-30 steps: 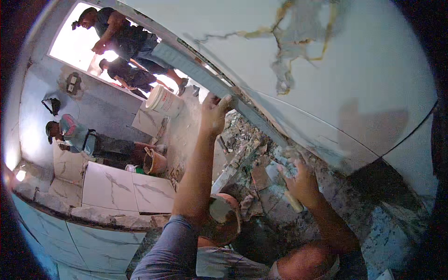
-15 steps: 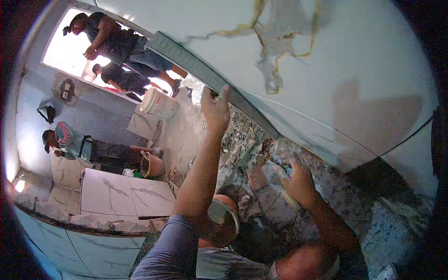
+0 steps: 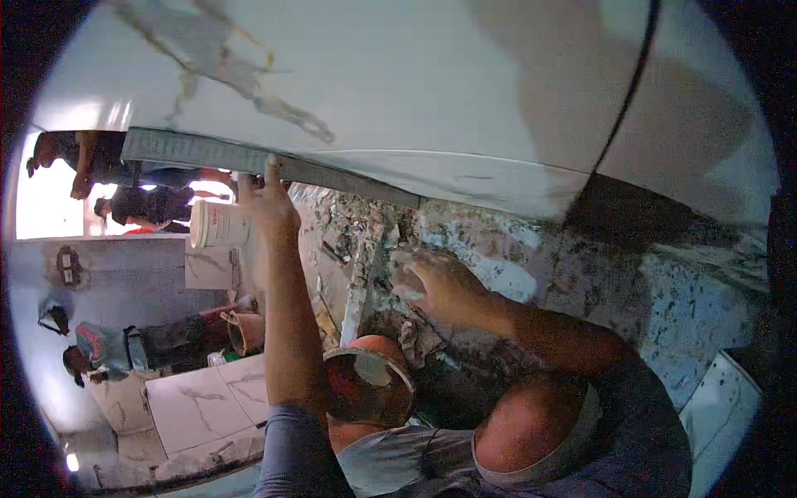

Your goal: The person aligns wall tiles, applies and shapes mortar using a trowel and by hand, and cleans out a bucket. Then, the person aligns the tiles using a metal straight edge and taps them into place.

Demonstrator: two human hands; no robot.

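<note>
A long grey strip (image 3: 199,151) with a ridged face lies along the lower edge of a large white, marbled tile surface (image 3: 398,91). My left hand (image 3: 272,207) reaches up to it. Its fingers close around the strip's edge, one fingertip showing on the near face and others partly behind. My right hand (image 3: 440,286) hangs over the rubble below the strip's right end. Its fingers look loosely apart and nothing shows in them, though they are somewhat blurred. Below my hands stands an orange bucket (image 3: 407,390) with wet grey material inside.
Broken rubble (image 3: 357,241) covers the floor. A white bucket (image 3: 217,224) stands further off. White marbled tiles (image 3: 195,402) lie at lower left. One person (image 3: 108,349) is by the left wall; two others (image 3: 137,203) are by the bright doorway. Another tile (image 3: 722,398) leans at right.
The view has turned, so the strip lies more level and further left. My left hand stays on the strip. My right hand has shifted left over the rubble.
</note>
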